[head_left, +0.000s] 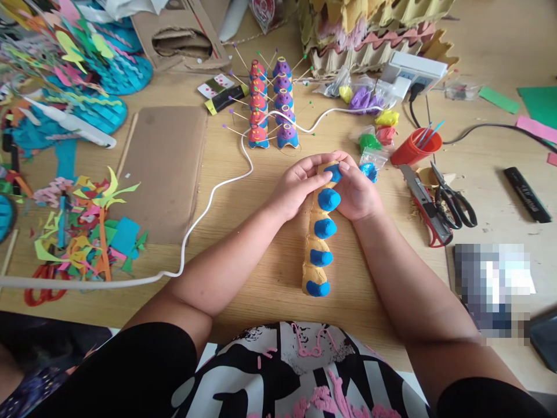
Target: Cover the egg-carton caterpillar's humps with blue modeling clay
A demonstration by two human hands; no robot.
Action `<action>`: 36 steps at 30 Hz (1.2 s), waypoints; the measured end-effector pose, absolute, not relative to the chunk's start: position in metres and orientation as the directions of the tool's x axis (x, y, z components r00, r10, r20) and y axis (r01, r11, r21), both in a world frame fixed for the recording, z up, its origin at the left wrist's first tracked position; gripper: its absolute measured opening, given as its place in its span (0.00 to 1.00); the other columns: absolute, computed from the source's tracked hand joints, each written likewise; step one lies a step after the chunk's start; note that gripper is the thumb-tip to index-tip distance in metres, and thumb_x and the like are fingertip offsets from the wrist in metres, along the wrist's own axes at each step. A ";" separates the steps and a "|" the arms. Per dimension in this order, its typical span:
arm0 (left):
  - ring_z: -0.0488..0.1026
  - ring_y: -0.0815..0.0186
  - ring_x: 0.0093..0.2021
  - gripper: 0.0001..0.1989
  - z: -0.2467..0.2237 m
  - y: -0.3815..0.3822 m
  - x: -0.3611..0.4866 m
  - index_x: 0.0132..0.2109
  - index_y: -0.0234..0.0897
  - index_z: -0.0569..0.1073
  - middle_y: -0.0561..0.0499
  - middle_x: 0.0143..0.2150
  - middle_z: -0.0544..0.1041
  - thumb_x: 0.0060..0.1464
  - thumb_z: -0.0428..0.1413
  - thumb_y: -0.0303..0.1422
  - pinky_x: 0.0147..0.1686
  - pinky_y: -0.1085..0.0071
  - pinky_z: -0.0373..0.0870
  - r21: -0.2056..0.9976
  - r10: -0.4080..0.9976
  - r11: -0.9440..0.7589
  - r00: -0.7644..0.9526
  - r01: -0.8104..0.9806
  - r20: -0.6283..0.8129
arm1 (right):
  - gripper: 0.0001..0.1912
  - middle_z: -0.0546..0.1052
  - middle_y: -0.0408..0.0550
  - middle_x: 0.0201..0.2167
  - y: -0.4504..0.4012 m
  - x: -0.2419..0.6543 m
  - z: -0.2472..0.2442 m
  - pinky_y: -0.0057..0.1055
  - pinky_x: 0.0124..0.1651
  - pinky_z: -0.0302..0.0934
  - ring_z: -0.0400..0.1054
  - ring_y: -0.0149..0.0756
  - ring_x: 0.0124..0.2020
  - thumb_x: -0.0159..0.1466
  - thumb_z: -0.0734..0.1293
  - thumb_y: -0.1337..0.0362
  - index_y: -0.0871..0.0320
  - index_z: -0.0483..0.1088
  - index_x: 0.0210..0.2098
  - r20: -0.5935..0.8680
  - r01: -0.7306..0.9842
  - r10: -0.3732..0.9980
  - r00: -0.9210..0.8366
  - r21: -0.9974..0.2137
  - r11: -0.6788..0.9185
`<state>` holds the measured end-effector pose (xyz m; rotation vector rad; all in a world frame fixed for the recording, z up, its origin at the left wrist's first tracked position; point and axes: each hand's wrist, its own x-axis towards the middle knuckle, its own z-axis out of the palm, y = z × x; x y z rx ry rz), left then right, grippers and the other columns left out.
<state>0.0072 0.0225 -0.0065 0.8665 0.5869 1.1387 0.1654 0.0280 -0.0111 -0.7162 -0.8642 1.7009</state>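
Observation:
A yellow egg-carton strip [310, 232], with a row of blue clay lumps [325, 229] on its bumps, points lengthwise away from me over the table. My left hand [302, 181] is closed around its far end from the left, thumb at the farthest lump. From the other side my right hand [354, 187] grips the same end, its thumb pressed on that blue clay. The fingers behind the strip are partly hidden. Just past my right hand lies a bag of blue clay [369, 170]. Beyond stand finished egg-carton strips, one red and blue [258, 104], one purple and blue [285, 104], with pins sticking out.
A white cord [213, 194] crosses the table from the left. Brown cardboard [163, 174] and paper scraps [93, 232] lie left. On the right are a red cup [411, 148], a utility knife [429, 206], scissors [452, 200] and a power strip [413, 68]. Egg trays [369, 40] are stacked behind.

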 end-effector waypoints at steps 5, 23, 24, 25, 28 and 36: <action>0.85 0.62 0.59 0.24 -0.015 0.026 0.008 0.53 0.44 0.86 0.50 0.59 0.88 0.50 0.79 0.41 0.62 0.68 0.78 0.866 0.953 0.117 0.300 -0.486 0.039 | 0.25 0.75 0.38 0.34 0.027 0.166 -0.010 0.36 0.44 0.74 0.74 0.37 0.37 0.59 0.82 0.46 0.49 0.70 0.45 -0.054 -0.523 0.959 -0.278 -0.829 -0.198; 0.80 0.55 0.70 0.23 -0.006 0.024 0.006 0.55 0.45 0.85 0.48 0.63 0.86 0.57 0.74 0.48 0.72 0.58 0.73 0.860 0.927 0.117 0.366 -0.496 0.085 | 0.24 0.77 0.40 0.35 0.028 0.167 -0.012 0.45 0.51 0.78 0.78 0.44 0.44 0.63 0.78 0.42 0.48 0.70 0.47 -0.049 -0.508 0.957 -0.287 -0.839 -0.196; 0.80 0.56 0.69 0.23 -0.007 0.024 0.006 0.54 0.45 0.85 0.48 0.63 0.86 0.56 0.75 0.48 0.72 0.59 0.73 0.859 0.932 0.116 0.353 -0.499 0.079 | 0.24 0.77 0.40 0.36 0.028 0.167 -0.012 0.45 0.51 0.78 0.78 0.44 0.44 0.63 0.79 0.42 0.48 0.70 0.46 -0.048 -0.508 0.957 -0.287 -0.839 -0.195; 0.81 0.57 0.68 0.23 -0.007 0.024 0.006 0.54 0.44 0.85 0.48 0.62 0.87 0.54 0.76 0.46 0.71 0.61 0.73 0.861 0.938 0.112 0.339 -0.497 0.073 | 0.24 0.77 0.40 0.36 0.028 0.167 -0.011 0.44 0.51 0.77 0.78 0.43 0.44 0.63 0.79 0.43 0.48 0.69 0.46 -0.048 -0.507 0.957 -0.286 -0.840 -0.194; 0.84 0.61 0.59 0.26 -0.011 0.024 0.007 0.52 0.43 0.84 0.50 0.55 0.88 0.49 0.79 0.44 0.65 0.65 0.76 0.873 0.949 0.117 0.314 -0.473 0.043 | 0.25 0.76 0.40 0.37 0.027 0.166 -0.010 0.40 0.49 0.77 0.76 0.40 0.42 0.62 0.80 0.44 0.48 0.69 0.46 -0.046 -0.501 0.957 -0.287 -0.844 -0.191; 0.82 0.70 0.44 0.25 -0.012 0.023 0.009 0.46 0.42 0.83 0.55 0.43 0.86 0.44 0.81 0.43 0.51 0.72 0.77 0.855 0.965 0.129 0.262 -0.502 0.008 | 0.24 0.77 0.39 0.39 0.025 0.162 -0.008 0.36 0.48 0.75 0.75 0.36 0.40 0.60 0.82 0.47 0.49 0.70 0.45 -0.043 -0.509 0.951 -0.307 -0.837 -0.202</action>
